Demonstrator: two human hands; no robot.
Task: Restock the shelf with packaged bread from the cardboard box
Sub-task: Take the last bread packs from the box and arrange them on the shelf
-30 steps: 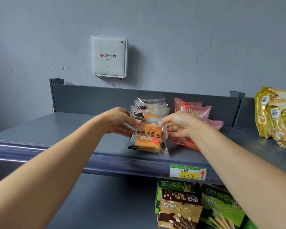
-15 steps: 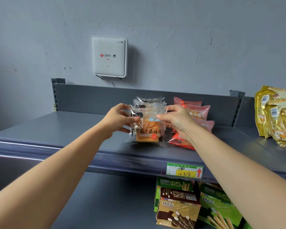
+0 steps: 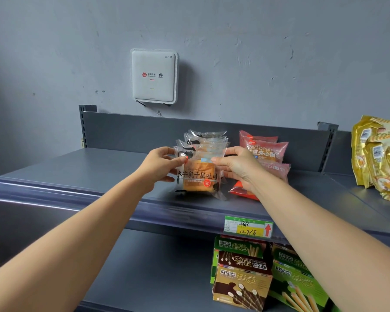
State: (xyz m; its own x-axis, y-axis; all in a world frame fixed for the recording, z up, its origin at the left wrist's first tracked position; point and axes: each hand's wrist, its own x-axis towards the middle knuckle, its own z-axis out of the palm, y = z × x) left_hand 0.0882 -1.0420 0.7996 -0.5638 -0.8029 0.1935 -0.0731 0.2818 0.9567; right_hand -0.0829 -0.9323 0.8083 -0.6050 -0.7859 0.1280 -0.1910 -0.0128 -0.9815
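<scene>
The front bread packet [image 3: 197,174] is being pinched upright on the shelf [image 3: 81,176] between the left hand [image 3: 160,164] and right hand [image 3: 236,165] — each thumb is being pressed over a top corner.

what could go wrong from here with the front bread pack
1. The front pack stands upright, pinched at its top corners by the left hand and right hand. Once let go, it may tip forward toward the shelf edge instead of leaning on the row behind.
2. The right wrist lies close beside the red packs, one of which lies low at the front. Pulling the arm back could drag that pack off.
</scene>
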